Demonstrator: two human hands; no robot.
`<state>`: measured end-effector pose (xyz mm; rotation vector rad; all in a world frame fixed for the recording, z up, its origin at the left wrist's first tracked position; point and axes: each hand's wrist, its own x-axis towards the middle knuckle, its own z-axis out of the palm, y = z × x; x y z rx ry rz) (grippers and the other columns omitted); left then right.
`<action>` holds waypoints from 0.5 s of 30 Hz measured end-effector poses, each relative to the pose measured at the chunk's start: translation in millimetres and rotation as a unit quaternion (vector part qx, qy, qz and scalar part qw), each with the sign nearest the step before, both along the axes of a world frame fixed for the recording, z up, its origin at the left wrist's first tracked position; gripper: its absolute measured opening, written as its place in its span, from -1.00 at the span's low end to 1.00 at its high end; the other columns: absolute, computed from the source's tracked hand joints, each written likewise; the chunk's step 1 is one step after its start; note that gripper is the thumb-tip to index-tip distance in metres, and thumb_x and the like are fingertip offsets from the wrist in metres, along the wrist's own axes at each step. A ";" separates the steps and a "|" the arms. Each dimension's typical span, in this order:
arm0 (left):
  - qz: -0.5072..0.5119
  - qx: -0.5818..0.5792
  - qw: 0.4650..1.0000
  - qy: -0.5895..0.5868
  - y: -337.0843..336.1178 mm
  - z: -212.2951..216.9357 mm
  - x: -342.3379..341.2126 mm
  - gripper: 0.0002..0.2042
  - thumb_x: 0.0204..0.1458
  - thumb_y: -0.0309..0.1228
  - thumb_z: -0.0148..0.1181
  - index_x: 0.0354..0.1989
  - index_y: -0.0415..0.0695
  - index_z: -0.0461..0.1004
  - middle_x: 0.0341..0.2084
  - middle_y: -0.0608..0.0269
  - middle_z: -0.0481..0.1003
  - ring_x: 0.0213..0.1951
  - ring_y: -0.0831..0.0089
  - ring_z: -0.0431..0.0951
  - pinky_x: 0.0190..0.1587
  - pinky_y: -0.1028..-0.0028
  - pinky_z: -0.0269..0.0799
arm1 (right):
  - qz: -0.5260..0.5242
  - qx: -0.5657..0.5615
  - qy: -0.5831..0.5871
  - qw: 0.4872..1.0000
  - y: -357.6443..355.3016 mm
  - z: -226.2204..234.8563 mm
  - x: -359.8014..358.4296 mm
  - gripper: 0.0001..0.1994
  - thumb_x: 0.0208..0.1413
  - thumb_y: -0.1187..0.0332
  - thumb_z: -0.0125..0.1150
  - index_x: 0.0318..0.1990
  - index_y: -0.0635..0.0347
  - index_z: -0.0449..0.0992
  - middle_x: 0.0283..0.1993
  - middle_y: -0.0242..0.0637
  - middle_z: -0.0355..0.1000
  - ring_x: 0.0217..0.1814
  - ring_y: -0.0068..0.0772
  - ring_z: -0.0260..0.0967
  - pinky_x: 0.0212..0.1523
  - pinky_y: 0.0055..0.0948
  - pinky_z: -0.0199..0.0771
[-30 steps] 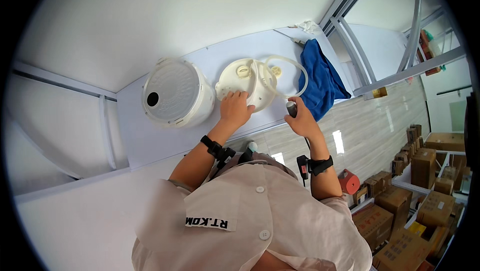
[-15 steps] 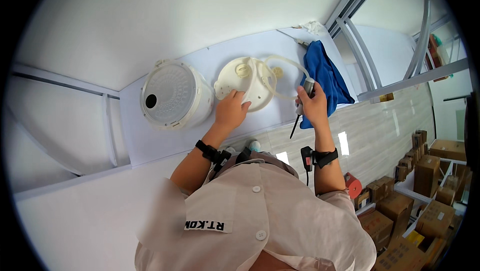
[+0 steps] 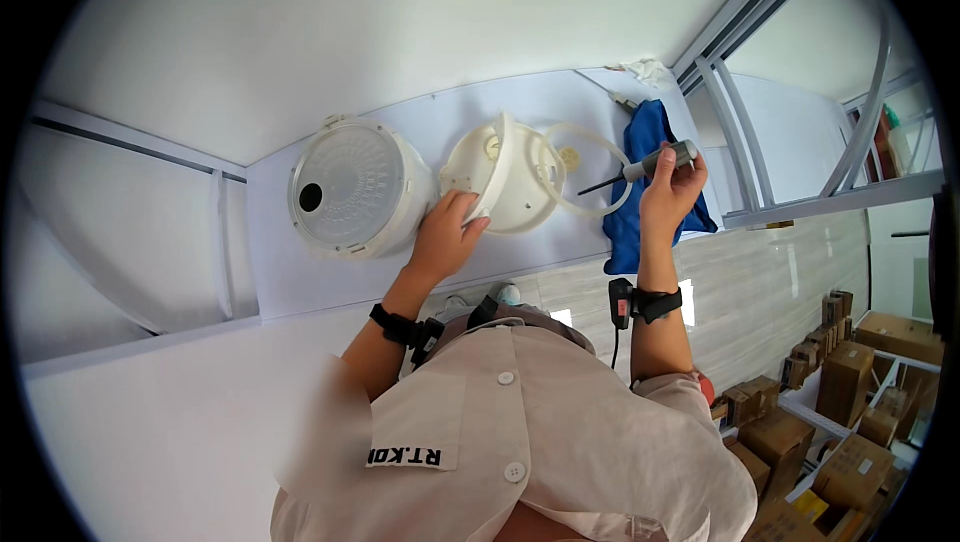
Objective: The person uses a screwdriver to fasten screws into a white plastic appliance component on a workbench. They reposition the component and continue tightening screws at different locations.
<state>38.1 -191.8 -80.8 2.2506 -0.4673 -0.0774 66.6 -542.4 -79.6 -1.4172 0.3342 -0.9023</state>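
Counter (image 3: 305, 292) pale and long, the parts set along it. White lidded tub (image 3: 350, 187) stood on the left, a dark round hole in its lid. Blue cloth (image 3: 626, 237) lay crumpled at the right end, partly behind my right forearm. White round disc (image 3: 528, 214) rested between tub and cloth, with a curved white strip (image 3: 497, 174) rising across it. Clear hose loop (image 3: 575, 129) overlapped the disc's right edge. My left hand (image 3: 445, 235) was half closed, fingers and thumb pinching the strip's near end. My right hand (image 3: 670, 197) was curled around the grey handle of a screwdriver (image 3: 648, 164), held above the cloth, dark shaft pointing left across the hose loop. Smallest: yellowish round piece (image 3: 569, 159), seen within the loop.
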 end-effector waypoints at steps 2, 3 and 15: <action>-0.006 -0.016 1.000 0.010 0.6 0.0 -5.6 -0.63 0.31 -0.31 0.29 0.18 -0.26 0.47 0.07 -0.04 0.54 0.04 -0.09 0.60 0.05 0.15 0.54 | -0.020 -0.030 0.021 0.999 0.2 4.8 -5.7 -0.43 0.46 0.32 0.27 0.45 0.34 0.15 0.17 0.04 0.54 0.12 -0.33 0.55 0.13 -0.40 0.59; -0.009 -0.023 1.000 0.014 0.7 -0.3 -6.6 -0.63 0.32 -0.31 0.28 0.18 -0.27 0.47 0.07 -0.05 0.54 0.04 -0.09 0.60 0.06 0.15 0.54 | -0.023 -0.030 0.028 0.999 0.4 4.0 -7.3 -0.42 0.46 0.33 0.27 0.45 0.34 0.15 0.17 0.03 0.54 0.12 -0.32 0.55 0.13 -0.39 0.59; -0.040 0.000 0.999 -0.016 -2.0 -10.0 -2.0 -0.63 0.25 -0.33 0.31 0.15 -0.25 0.51 0.06 0.03 0.56 0.03 -0.08 0.60 0.08 0.15 0.54 | -0.003 -0.116 0.223 0.968 -18.7 -36.9 6.5 -0.40 0.33 0.26 0.43 0.39 0.34 0.33 0.17 0.08 0.52 0.09 -0.14 0.59 0.06 -0.28 0.64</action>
